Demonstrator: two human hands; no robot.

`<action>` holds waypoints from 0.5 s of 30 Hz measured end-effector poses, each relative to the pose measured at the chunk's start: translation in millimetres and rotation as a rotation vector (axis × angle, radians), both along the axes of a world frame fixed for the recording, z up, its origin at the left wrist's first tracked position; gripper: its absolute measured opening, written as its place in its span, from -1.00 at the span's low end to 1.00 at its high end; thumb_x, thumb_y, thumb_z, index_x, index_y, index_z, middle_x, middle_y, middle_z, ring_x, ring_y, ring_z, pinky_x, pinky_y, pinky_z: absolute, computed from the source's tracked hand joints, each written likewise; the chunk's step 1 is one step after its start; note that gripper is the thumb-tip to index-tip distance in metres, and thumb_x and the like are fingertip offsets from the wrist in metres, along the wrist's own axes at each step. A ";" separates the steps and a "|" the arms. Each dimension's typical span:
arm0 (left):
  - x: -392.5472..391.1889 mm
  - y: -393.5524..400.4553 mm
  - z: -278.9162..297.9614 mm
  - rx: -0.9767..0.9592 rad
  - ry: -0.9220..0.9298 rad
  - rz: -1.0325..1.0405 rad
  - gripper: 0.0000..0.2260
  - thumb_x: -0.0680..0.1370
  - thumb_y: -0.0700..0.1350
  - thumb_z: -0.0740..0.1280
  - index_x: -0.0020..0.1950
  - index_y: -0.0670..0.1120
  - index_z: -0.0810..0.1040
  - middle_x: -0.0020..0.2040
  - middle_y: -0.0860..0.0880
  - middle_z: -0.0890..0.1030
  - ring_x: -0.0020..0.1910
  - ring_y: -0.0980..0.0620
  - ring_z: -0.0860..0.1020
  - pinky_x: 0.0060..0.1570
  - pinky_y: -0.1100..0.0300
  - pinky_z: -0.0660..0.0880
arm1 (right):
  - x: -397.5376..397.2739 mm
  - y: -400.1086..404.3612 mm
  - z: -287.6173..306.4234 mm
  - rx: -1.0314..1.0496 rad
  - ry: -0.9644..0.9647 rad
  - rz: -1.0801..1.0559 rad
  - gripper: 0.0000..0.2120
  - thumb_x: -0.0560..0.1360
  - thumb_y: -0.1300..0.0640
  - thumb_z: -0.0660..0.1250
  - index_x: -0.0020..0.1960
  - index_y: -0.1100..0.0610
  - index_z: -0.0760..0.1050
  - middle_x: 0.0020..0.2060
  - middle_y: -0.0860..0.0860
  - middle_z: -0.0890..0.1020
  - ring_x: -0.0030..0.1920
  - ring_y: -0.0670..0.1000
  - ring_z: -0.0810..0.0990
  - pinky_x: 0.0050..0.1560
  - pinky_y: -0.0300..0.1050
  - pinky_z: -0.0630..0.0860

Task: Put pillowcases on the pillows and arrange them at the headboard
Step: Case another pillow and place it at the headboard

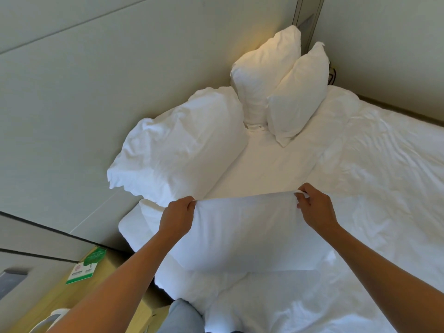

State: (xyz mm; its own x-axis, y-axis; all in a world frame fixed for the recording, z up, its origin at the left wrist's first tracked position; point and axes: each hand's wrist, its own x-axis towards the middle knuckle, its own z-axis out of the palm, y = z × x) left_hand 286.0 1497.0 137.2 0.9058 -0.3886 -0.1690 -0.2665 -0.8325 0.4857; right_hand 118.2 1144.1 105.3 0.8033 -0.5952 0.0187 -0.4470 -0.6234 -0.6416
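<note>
While held taut by its top corners — pillow (242,231) | left hand (176,216), right hand (316,207): fingers pinched on cloth | likely settling filling into case

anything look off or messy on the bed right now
Nothing damaged or spilled. The big pillow by the headboard lies slumped and crumpled, unlike the two small pillows standing upright in the corner. The duvet is wrinkled. Both hands, left hand and right hand, hold a pillow mid-task.
</note>
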 end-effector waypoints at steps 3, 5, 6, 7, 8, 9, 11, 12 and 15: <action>9.2 9.5 10.7 -0.020 -0.063 0.043 -0.68 0.71 -0.04 0.14 -0.24 -0.02 0.42 -0.38 0.04 0.51 -0.35 -0.01 0.52 -0.32 0.10 0.37 | 24.7 2.1 16.7 -0.031 -0.053 0.047 -0.85 0.70 0.07 0.27 -0.06 0.00 0.47 -0.29 -0.01 0.65 -0.20 0.10 0.70 -0.17 0.06 0.64; 15.8 15.4 20.1 -0.048 -0.094 0.086 -0.67 0.71 -0.05 0.14 -0.25 -0.04 0.41 -0.38 0.01 0.51 -0.34 -0.03 0.51 -0.31 0.08 0.39 | 46.2 2.8 30.0 -0.049 -0.111 0.071 -0.85 0.68 0.12 0.29 -0.08 0.02 0.47 -0.31 -0.03 0.60 -0.22 0.07 0.62 -0.22 -0.04 0.52; 18.9 17.9 25.2 -0.063 -0.108 0.108 -0.68 0.71 -0.05 0.15 -0.24 -0.05 0.42 -0.37 0.00 0.52 -0.34 -0.02 0.51 -0.30 0.08 0.39 | 57.9 3.4 37.2 -0.060 -0.141 0.079 -0.85 0.67 0.15 0.30 -0.09 0.04 0.48 -0.32 -0.04 0.57 -0.23 0.06 0.58 -0.22 -0.07 0.45; 21.6 19.9 30.2 -0.075 -0.122 0.128 -0.68 0.71 -0.06 0.15 -0.23 -0.06 0.44 -0.37 0.00 0.52 -0.34 0.00 0.51 -0.29 0.08 0.40 | 69.5 3.9 44.5 -0.067 -0.169 0.085 -0.85 0.66 0.16 0.31 -0.10 0.06 0.49 -0.33 -0.04 0.56 -0.24 0.04 0.55 -0.23 -0.10 0.41; 23.8 21.5 34.8 -0.086 -0.135 0.147 -0.68 0.71 -0.06 0.16 -0.22 -0.08 0.45 -0.37 0.00 0.52 -0.35 0.01 0.50 -0.29 0.08 0.40 | 81.4 4.0 51.4 -0.069 -0.192 0.090 -0.85 0.65 0.17 0.31 -0.10 0.08 0.49 -0.33 -0.04 0.55 -0.24 0.03 0.53 -0.25 -0.12 0.40; 25.4 22.8 38.9 -0.098 -0.143 0.164 -0.68 0.71 -0.06 0.16 -0.22 -0.10 0.47 -0.38 0.00 0.51 -0.36 0.02 0.50 -0.30 0.08 0.41 | 93.0 3.6 57.6 -0.073 -0.209 0.095 -0.85 0.65 0.17 0.31 -0.10 0.09 0.49 -0.33 -0.04 0.54 -0.25 0.02 0.52 -0.26 -0.17 0.40; 26.0 24.9 44.7 -0.120 -0.145 0.188 -0.67 0.70 -0.06 0.16 -0.25 -0.08 0.44 -0.42 0.02 0.47 -0.40 0.04 0.46 -0.32 0.12 0.39 | 115.3 2.3 67.2 -0.093 -0.225 0.107 -0.86 0.66 0.17 0.31 -0.08 0.11 0.50 -0.32 -0.04 0.54 -0.25 0.00 0.51 -0.24 -0.29 0.39; 24.7 25.2 46.0 -0.124 -0.141 0.193 -0.66 0.70 -0.07 0.16 -0.28 -0.05 0.40 -0.44 0.04 0.44 -0.41 0.06 0.44 -0.34 0.13 0.37 | 125.4 1.2 69.9 -0.101 -0.229 0.114 -0.86 0.67 0.18 0.31 -0.07 0.12 0.50 -0.30 -0.02 0.55 -0.25 0.01 0.51 -0.23 -0.30 0.38; 15.4 21.1 42.1 -0.132 -0.097 0.201 -0.63 0.70 -0.08 0.17 -0.32 0.03 0.34 -0.45 0.06 0.43 -0.41 0.06 0.44 -0.32 0.10 0.33 | 150.8 -3.9 68.1 -0.107 -0.220 0.129 -0.89 0.68 0.17 0.31 -0.02 0.15 0.53 -0.21 0.02 0.60 -0.20 0.02 0.54 -0.16 -0.21 0.40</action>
State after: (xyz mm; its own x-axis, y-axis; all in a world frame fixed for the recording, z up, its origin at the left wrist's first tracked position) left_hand 301.4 1518.1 179.3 0.9765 -0.2121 -0.0369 -0.1531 -0.8046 0.5738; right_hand 269.0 1140.2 173.4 0.8419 -0.4737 0.2583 -0.2168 -0.7354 -0.6420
